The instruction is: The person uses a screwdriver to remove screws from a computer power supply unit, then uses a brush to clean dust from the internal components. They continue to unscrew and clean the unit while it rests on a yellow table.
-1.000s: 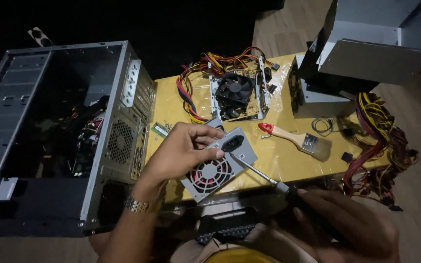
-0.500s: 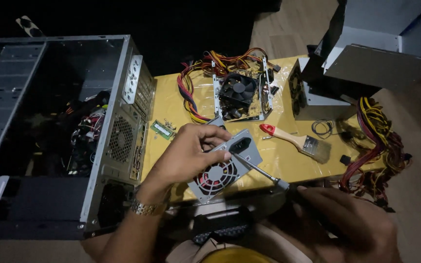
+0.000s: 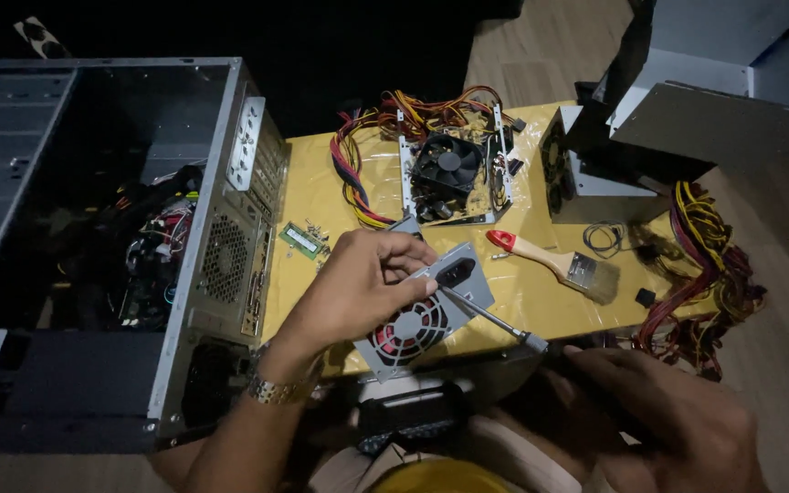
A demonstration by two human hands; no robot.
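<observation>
1. Right now the left hand (image 3: pixel 358 292) is gripping a small grey power supply unit (image 3: pixel 426 310), fingers curled over its top edge and thumb pressing on the face near the black mains socket.
2. Its round fan grille, with a red fan behind it, is facing up towards the camera, and the unit is tilting at the near edge of the yellow table (image 3: pixel 522 301).
3. A metal-link watch (image 3: pixel 271 391) is sitting on the left wrist.
4. The right hand (image 3: pixel 659 424) is clenching around the dark handle of a screwdriver (image 3: pixel 495 321); the thin metal shaft is running up and left, and its tip is touching the unit's face just below the socket.
5. Beside the unit on the right, a paintbrush (image 3: pixel 554 265) with a red-tipped wooden handle is lying flat on the table.
6. Further back, an opened power supply (image 3: pixel 449 178) with a black fan is resting among a bundle of red, yellow and black cables (image 3: pixel 358 173).
7. A small green memory stick (image 3: pixel 301 240) is lying near the left hand, with a few loose screws just beyond it.
8. An open computer case (image 3: pixel 111 237) is lying on its side left of the table, its interior mostly dark.
9. Another grey metal unit (image 3: pixel 586 173) is standing at the far right of the table, and a tangle of coloured wires (image 3: pixel 710 265) is hanging off the right edge.
</observation>
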